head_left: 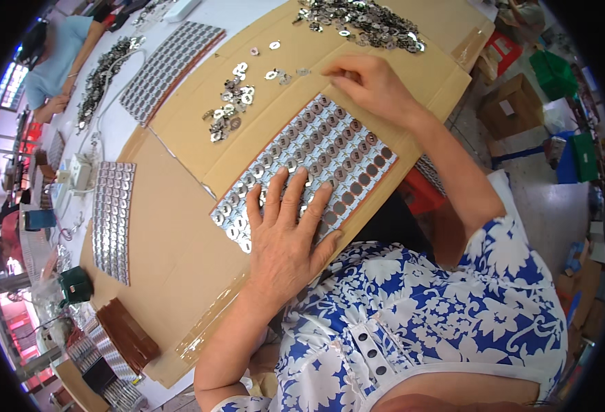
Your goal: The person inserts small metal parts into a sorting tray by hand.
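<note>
A board with rows of small oval metal pieces (316, 161) lies tilted on cardboard in front of me. My left hand (285, 230) rests flat on its lower left part, fingers spread, covering some pieces. Along the board's right side, a row of dark round spots (365, 178) shows no metal pieces on top. Beyond the board's far edge is my right hand (371, 86), thumb and forefinger drawn together; whatever is between them is too small to make out. Just left of those fingertips lies a small metal piece (304, 71). Several loose metal pieces (230, 110) are scattered farther left.
A large heap of metal pieces (357, 24) sits at the far edge of the cardboard (172, 213). Two other filled boards, one far left (172, 69) and one near left (113, 220), lie beside it. A person (59, 55) works across the table. Cartons (512, 106) stand at right.
</note>
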Action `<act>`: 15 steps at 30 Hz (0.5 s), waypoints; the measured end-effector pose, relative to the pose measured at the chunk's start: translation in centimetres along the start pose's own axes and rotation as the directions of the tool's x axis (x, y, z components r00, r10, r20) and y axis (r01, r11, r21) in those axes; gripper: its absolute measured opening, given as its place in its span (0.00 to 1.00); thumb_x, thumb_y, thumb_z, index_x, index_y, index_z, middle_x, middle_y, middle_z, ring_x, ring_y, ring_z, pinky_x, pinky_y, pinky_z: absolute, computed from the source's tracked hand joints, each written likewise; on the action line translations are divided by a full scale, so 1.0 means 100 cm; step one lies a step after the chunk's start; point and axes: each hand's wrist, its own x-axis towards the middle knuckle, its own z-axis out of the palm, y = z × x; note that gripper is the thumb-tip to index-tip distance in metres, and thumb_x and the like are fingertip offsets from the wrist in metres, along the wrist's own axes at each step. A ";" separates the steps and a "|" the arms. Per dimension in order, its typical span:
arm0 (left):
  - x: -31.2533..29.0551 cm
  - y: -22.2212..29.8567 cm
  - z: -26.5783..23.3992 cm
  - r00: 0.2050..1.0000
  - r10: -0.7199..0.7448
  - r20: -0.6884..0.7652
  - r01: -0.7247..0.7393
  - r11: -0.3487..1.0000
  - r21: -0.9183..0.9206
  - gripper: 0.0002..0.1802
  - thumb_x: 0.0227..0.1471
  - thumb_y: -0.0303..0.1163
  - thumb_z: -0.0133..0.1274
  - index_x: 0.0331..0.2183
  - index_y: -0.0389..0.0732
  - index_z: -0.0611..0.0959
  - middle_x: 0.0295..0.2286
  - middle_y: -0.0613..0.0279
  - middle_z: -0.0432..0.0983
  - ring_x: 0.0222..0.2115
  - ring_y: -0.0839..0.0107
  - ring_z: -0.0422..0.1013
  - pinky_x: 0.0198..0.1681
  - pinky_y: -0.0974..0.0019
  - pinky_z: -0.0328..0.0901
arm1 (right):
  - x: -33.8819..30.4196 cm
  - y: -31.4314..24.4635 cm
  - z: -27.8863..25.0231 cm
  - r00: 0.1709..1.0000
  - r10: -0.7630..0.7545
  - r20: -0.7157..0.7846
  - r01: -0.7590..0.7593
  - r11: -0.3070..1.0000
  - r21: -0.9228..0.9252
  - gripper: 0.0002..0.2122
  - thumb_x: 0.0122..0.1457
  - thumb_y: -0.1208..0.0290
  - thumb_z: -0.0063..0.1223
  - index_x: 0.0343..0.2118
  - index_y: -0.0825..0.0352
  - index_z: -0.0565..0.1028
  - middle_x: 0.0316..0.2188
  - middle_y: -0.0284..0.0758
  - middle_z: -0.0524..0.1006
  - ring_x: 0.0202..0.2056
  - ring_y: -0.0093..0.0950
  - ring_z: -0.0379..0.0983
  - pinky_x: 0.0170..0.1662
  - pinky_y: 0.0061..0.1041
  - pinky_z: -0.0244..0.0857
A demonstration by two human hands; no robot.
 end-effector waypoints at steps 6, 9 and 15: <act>0.011 -0.002 0.017 0.999 0.028 -0.030 -0.026 0.998 0.050 0.42 0.53 0.45 0.72 0.67 0.47 0.80 0.67 0.43 0.70 0.71 0.39 0.61 0.73 0.30 0.50 | 0.059 0.050 0.024 0.911 -0.394 0.124 0.411 0.894 -0.177 0.08 0.70 0.71 0.60 0.46 0.68 0.82 0.40 0.42 0.83 0.45 0.44 0.83 0.50 0.41 0.75; 0.021 -0.005 0.023 0.996 0.067 -0.057 -0.064 0.997 0.048 0.41 0.55 0.46 0.71 0.67 0.46 0.79 0.67 0.42 0.69 0.71 0.39 0.60 0.73 0.30 0.50 | 0.053 0.055 0.018 0.921 -0.388 0.043 0.389 0.904 -0.175 0.08 0.72 0.70 0.58 0.47 0.67 0.81 0.39 0.39 0.83 0.43 0.41 0.84 0.49 0.38 0.76; 0.057 -0.006 0.027 0.976 0.071 -0.206 -0.084 0.995 -0.058 0.39 0.58 0.44 0.70 0.66 0.41 0.77 0.64 0.42 0.71 0.69 0.42 0.64 0.72 0.30 0.52 | -0.007 -0.009 -0.032 0.984 0.087 0.154 -0.151 0.867 0.475 0.10 0.78 0.66 0.54 0.47 0.68 0.80 0.34 0.30 0.80 0.29 0.17 0.76 0.31 0.20 0.67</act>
